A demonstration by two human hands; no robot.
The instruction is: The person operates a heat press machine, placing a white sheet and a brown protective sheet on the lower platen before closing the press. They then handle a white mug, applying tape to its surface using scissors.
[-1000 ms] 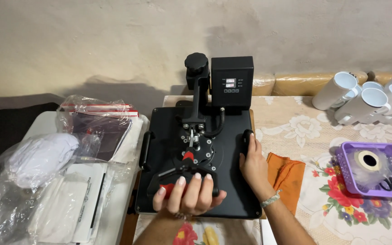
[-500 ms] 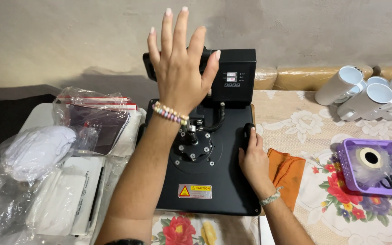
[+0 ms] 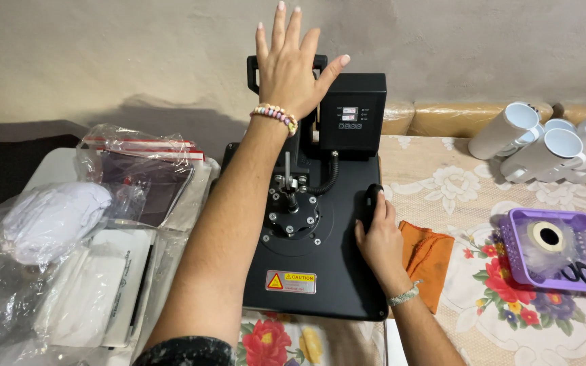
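Left hand (image 3: 291,64) raised, fingers spread, grip released, palm against the heat press (image 3: 313,224) handle (image 3: 256,68). Right hand (image 3: 378,240) grasps the press's right side knob (image 3: 372,198); orange cloth (image 3: 428,257) lies just beside on the tabletop (image 3: 442,183).

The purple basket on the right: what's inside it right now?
Inside the purple basket lie a roll of tape and black-handled scissors. The tape and scissors cover part of its floor, so anything under them cannot be seen.

Two hands on a black heat press

The left hand (image 3: 293,64), fingers spread, presses the raised handle (image 3: 258,68) of the heat press (image 3: 320,271); the right hand (image 3: 378,237) grips its right edge, beside an orange cloth (image 3: 432,254).
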